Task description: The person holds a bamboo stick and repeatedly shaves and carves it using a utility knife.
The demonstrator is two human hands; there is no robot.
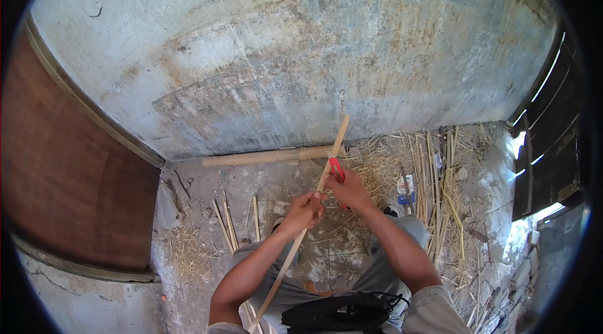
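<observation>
A long, pale strip (340, 136), like split bamboo or wood, runs from near the wall down between my knees. My left hand (306, 210) is closed around it at mid-length. Just above and to the right, my right hand (347, 188) grips a red-handled tool (337, 169) against the strip. The tool's working edge is too small to make out.
A bamboo pole (251, 158) lies along the foot of the stained wall (264, 70). Many thin strips (431, 183) lie on the right among shavings (377, 164). A small white and blue packet (406, 189) is nearby. A brown panel (81, 170) stands at left.
</observation>
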